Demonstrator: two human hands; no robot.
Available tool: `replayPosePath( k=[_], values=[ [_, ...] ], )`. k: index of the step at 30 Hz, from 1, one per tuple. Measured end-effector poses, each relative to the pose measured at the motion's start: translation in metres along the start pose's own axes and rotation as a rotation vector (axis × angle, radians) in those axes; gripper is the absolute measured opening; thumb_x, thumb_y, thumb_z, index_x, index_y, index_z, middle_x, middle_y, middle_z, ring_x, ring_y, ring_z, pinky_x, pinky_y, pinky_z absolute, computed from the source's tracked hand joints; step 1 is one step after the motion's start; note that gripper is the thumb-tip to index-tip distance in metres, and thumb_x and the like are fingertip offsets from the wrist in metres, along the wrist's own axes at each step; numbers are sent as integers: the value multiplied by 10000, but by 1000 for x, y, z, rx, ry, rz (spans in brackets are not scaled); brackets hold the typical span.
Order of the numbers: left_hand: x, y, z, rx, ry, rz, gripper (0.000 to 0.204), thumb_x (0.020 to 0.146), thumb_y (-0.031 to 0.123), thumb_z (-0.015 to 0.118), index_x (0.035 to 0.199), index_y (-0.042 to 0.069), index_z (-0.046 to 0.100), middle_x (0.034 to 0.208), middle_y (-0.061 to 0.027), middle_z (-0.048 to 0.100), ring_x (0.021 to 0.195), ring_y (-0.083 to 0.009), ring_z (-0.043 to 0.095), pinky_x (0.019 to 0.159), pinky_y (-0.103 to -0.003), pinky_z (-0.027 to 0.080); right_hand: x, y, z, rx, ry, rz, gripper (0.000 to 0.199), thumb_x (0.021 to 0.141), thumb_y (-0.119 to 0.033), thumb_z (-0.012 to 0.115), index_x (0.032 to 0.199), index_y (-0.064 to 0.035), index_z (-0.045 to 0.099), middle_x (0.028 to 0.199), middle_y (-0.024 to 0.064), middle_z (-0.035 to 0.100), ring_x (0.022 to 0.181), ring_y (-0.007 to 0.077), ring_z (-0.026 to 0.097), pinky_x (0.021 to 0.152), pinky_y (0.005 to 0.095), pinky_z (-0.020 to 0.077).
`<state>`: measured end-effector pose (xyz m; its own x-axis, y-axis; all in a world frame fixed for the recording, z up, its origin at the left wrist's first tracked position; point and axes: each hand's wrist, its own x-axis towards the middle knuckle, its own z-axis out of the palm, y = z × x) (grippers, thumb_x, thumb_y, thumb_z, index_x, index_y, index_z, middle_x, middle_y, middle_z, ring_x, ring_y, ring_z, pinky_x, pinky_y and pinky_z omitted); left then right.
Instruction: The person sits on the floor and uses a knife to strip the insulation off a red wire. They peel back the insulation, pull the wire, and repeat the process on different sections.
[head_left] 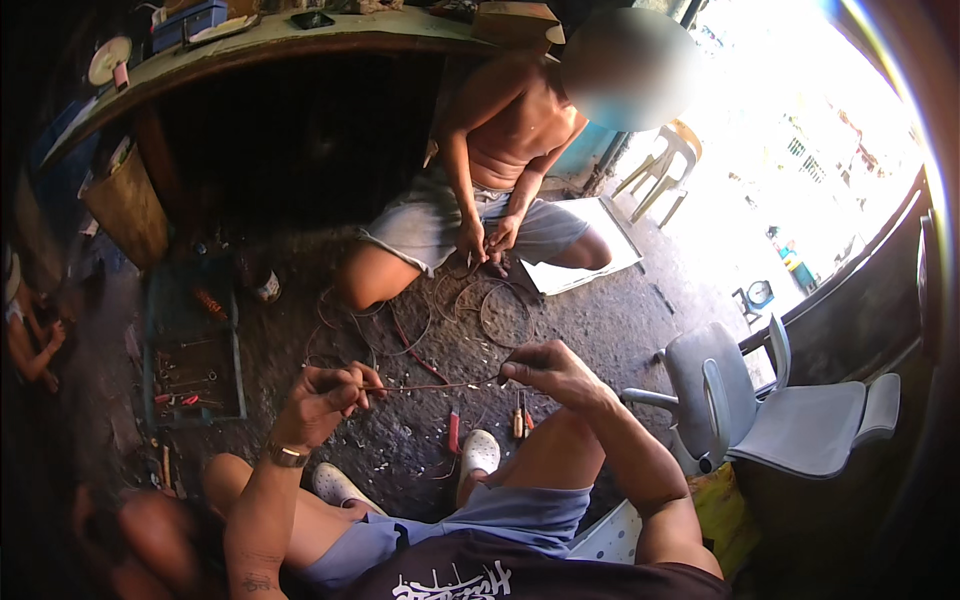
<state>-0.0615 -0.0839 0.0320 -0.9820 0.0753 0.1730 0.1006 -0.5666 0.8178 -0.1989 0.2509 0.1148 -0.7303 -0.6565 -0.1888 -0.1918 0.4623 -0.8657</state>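
A thin reddish wire (430, 387) stretches nearly straight between my two hands, above the floor. My left hand (325, 402) is closed, pinching the wire's left part between thumb and fingers. At its right end, the fingertips of my right hand (548, 372) pinch the same wire. Beyond them, loose wire coils (508, 314) lie on the dark floor in front of a person (500, 140) seated opposite. That person's hands (488, 240) are together, low between the knees; what they hold is too small to make out.
A teal tray (240, 375) with tools lies at the left. Near my feet are a red-handled tool (454, 432) and screwdrivers (519, 424). A grey armchair (800, 415) tips over at right; a plastic chair (668, 165) and workbench (350, 30) stand behind. Another person's knee (160, 530) shows lower left.
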Motion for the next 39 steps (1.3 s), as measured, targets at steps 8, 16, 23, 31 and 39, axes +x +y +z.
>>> replayPosePath(
  k=[8,16,23,31,39],
  values=[
    [-39,46,26,283,79,-376,247,1013,191,648,973,-39,729,762,-62,670,617,-118,573,595,-270,467,14,4,-17,-167,197,-224,206,965,-222,682,1004,-24,724,824,150,709,735,228,675,705,385,522],
    [-24,51,0,1467,253,-65,191,923,157,669,890,-24,721,844,-191,725,803,-324,724,713,-384,542,55,38,17,-425,150,-649,105,916,-171,677,945,-71,693,780,134,706,710,341,697,644,444,558],
    [14,39,9,1835,295,-90,92,893,152,655,893,103,733,835,-119,696,848,-340,692,708,-450,549,99,57,105,-737,54,-288,358,902,-307,735,1172,-76,687,1007,203,728,979,383,706,909,494,541],
    [32,-7,8,1585,218,288,81,766,88,653,834,43,647,829,-129,684,814,-329,705,719,-470,559,114,-14,118,-41,-236,-69,346,976,-136,645,1278,32,643,915,57,679,853,103,581,753,270,480],
    [25,37,-9,1505,389,178,154,926,171,645,826,55,633,707,-129,671,692,-319,702,620,-454,549,130,-16,109,-107,-181,-152,357,1003,-213,639,1300,-18,669,777,-11,583,705,73,487,636,245,412]
  ],
)
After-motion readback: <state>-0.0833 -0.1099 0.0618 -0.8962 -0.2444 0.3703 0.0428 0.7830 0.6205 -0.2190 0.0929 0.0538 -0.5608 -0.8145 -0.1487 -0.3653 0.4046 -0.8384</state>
